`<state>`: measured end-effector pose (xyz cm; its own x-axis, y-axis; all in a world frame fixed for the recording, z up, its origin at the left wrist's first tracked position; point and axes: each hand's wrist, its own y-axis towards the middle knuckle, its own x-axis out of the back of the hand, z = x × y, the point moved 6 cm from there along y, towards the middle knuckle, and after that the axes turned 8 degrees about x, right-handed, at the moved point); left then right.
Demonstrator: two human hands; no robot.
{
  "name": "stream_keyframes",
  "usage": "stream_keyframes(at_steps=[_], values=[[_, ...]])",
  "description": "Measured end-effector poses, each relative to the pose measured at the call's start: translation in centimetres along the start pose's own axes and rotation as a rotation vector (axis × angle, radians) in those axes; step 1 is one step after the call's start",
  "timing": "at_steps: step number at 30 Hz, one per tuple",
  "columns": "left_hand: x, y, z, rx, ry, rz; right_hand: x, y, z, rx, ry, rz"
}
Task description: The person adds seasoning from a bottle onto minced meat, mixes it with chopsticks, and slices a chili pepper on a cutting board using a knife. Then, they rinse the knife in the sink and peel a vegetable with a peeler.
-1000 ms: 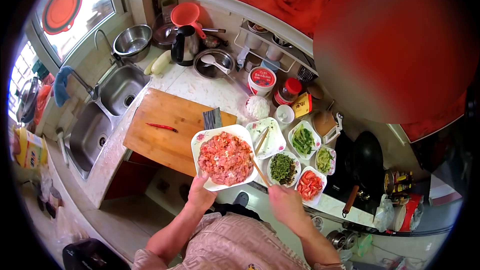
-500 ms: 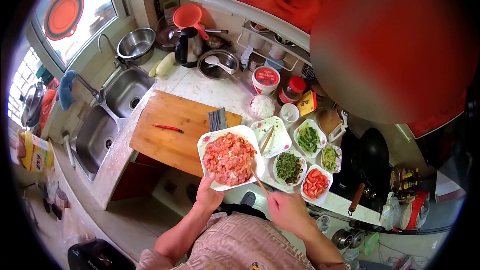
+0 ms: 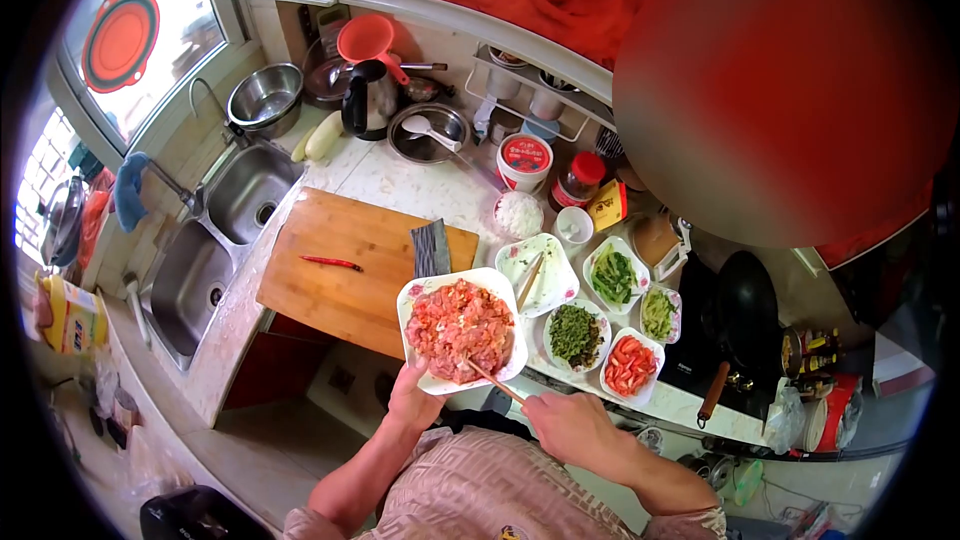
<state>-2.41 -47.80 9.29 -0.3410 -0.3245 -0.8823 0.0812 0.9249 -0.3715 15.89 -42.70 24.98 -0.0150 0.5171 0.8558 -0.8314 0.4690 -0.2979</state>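
Note:
My left hand [image 3: 413, 398] grips the near edge of a white square bowl [image 3: 512, 360], holding it in front of my body beside the cutting board. Raw minced meat [image 3: 460, 325] with reddish bits mixed in fills the bowl. Closed around wooden chopsticks [image 3: 497, 383], my right hand [image 3: 565, 422] is to the right of the bowl, and their tips are in the meat near the front. The wooden cutting board [image 3: 345, 225] carries a red chili pepper [image 3: 331, 263] and a dark grey striped strip [image 3: 431, 248], probably a knife blade, its near end close to the bowl.
Right of the bowl stand a white dish [image 3: 555, 292] with chopsticks, chopped herbs [image 3: 577, 333], sliced red peppers [image 3: 630, 365] and green peppers [image 3: 613, 276]. A black wok [image 3: 745, 320] sits farther right. At left is a double sink [image 3: 180, 290]; a kettle [image 3: 369, 100] stands at the back.
The chopsticks have shifted left through the meat, now lying at a flatter slant. My right hand has moved slightly left and down. The bowl sits slightly lower in view.

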Motion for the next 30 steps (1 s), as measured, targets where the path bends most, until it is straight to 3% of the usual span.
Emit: stream_keyframes(at_steps=[4, 10, 14, 17, 20, 30], values=[[-0.2, -0.4, -0.1, -0.008, -0.021, -0.007, 0.6, -1.3, 0.1, 0.042, 0.015, -0.018], [-1.8, -0.7, -1.1, -0.063, 0.021, 0.044, 2.3, -1.8, -3.3, -0.117, 0.079, -0.364], [-2.2, -0.5, -0.7, -0.035, 0.071, 0.080, 1.7, 1.1, -3.6, -0.112, 0.061, -0.460], [-2.6, -0.3, -0.4, -0.035, 0.073, 0.073, 0.5, 2.3, -2.2, -0.083, -0.051, -0.349], [-2.5, -0.1, -0.2, -0.040, 0.067, 0.053, 0.8, 1.8, -0.7, -0.013, -0.058, -0.482], [-1.4, 0.1, 0.7, -0.001, 0.088, 0.054, 0.6, 5.1, 2.8, 0.025, -0.064, -0.268]])
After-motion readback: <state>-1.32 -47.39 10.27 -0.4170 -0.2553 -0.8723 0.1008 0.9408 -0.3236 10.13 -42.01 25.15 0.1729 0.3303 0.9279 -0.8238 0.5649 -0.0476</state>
